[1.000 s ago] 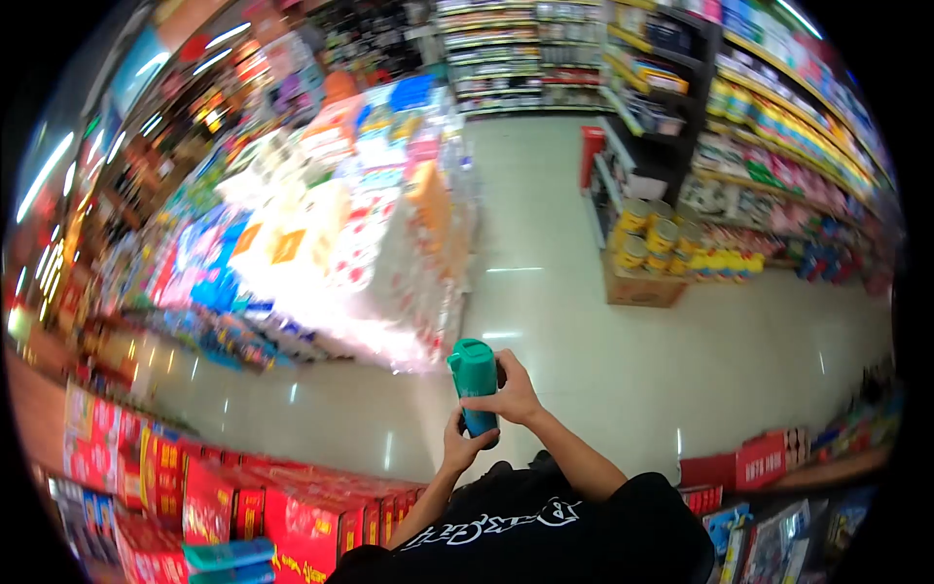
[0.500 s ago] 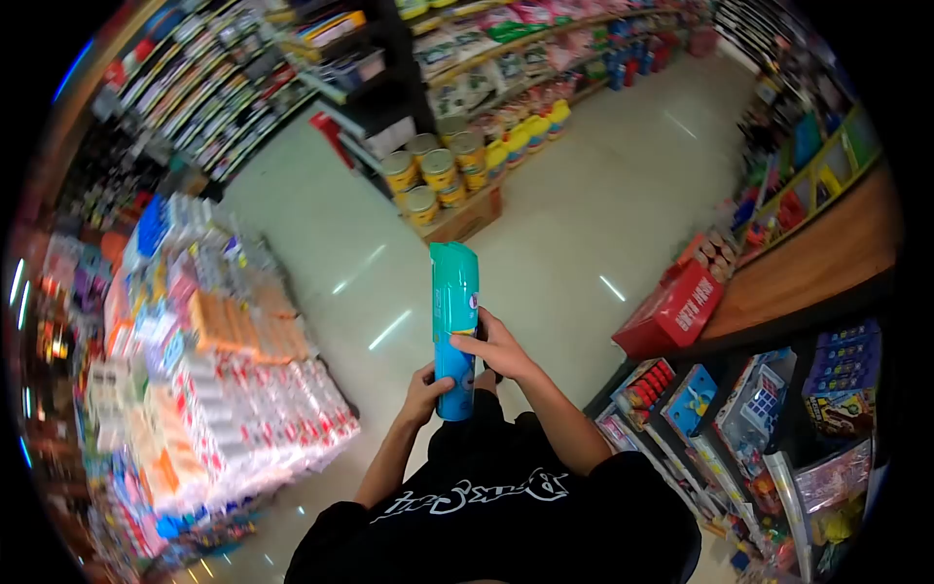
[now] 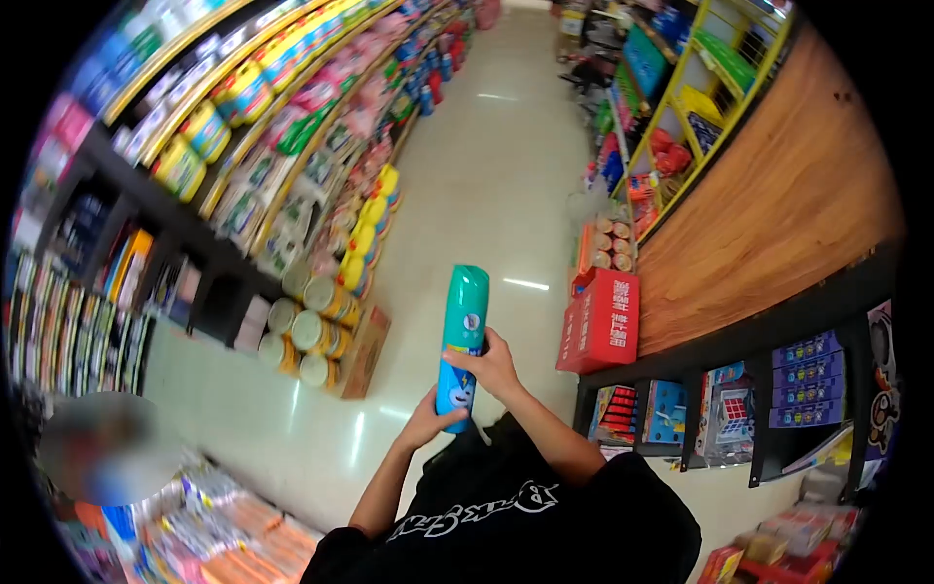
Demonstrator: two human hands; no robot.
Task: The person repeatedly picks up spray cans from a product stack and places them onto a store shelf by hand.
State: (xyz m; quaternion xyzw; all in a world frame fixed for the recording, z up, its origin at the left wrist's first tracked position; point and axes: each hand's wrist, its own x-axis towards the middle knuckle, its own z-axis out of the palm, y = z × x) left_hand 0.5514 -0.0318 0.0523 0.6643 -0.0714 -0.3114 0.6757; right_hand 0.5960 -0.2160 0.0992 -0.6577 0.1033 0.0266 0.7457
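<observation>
A spray can with a teal top and a blue lower body stands nearly upright in front of my chest. A cartoon picture and a small round label show on its side. Wrapped about its middle is my right hand, thumb across the front. My left hand holds it low down, with the thumb against the base. The fingers behind the can are mostly hidden.
An aisle floor runs ahead. Stocked shelves line its left side, with stacked yellow tins at the corner. To the right are a red box, a wooden panel and toy shelves. Packaged goods lie lower left.
My view has swung right and now looks down the aisle. Both hands still grip the spray can, which is turned so more of its picture side shows.
</observation>
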